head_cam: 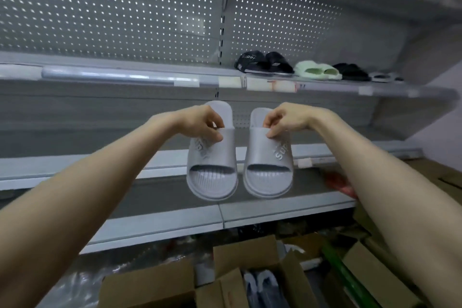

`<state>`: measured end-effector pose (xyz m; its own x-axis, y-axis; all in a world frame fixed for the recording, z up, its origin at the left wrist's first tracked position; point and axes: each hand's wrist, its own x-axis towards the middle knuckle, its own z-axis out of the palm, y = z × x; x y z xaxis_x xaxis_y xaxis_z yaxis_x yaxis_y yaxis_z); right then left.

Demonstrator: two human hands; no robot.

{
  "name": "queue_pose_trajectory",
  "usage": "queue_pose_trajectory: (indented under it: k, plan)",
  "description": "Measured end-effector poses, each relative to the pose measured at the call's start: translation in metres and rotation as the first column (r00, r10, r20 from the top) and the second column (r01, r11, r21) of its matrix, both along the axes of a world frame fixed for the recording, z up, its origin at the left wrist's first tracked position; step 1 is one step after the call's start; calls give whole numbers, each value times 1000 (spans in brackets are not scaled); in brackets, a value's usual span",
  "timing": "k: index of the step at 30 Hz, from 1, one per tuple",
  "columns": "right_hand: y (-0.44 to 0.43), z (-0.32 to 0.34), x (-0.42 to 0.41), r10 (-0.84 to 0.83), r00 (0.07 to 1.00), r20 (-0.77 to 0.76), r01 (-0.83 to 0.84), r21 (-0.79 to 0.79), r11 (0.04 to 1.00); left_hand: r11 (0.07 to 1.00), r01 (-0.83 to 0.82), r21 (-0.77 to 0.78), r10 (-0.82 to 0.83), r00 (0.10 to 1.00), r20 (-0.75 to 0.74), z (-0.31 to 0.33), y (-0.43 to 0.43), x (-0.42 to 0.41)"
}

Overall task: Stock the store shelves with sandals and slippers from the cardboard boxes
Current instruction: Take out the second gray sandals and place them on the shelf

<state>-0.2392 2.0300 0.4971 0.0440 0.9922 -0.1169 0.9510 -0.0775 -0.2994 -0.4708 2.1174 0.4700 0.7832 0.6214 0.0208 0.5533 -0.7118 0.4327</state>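
I hold a pair of grey slide slippers in the air in front of the shelving, toes hanging down. My left hand (202, 121) pinches the strap of the left grey slipper (212, 160). My right hand (285, 121) pinches the strap of the right grey slipper (268, 160), which bears raised "Super" lettering. Both hang level with the lower shelf (160, 220). On the upper shelf (125, 75), at its right, stand black "Super" slides (262, 62), pale green slides (317, 70) and another black pair (352, 71).
An open cardboard box (250, 275) with bagged dark slippers inside sits on the floor below my arms. More cardboard boxes (375, 272) and a red item (342, 185) lie at the right. Perforated grey back panels (112, 7) rise behind the shelves.
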Motion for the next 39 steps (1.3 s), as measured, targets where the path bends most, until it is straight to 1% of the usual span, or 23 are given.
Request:
queue_pose_trajectory:
  k: [7,10,15,22,28,30,34,37,39]
  plan:
    - [8,68,28,142,990,13,-142,178,974,980,-172,103,161,981,104,63,-16,23]
    - [26,84,38,165,986,-37,-151,244,958,954,-243,175,225,967,116,82,-9,27]
    - [67,101,41,215,974,-74,-181,321,930,936,-285,207,258,955,147,109,22,30]
    - [155,122,48,227,973,-49,-193,377,906,908,-315,276,282,947,155,136,106,44]
    - [244,138,59,222,973,-56,-183,393,901,915,-291,280,267,956,120,148,194,63]
    - [268,144,63,220,975,-38,-188,391,901,917,-282,283,254,958,131,151,219,72]
    - [311,155,72,205,979,-6,-188,371,909,932,-263,250,231,961,151,158,266,85]
    - [340,156,80,193,981,-37,-166,367,915,936,-269,228,235,958,166,161,291,92]
    - [356,152,83,179,982,-54,-148,362,920,947,-263,182,231,956,181,158,306,95]
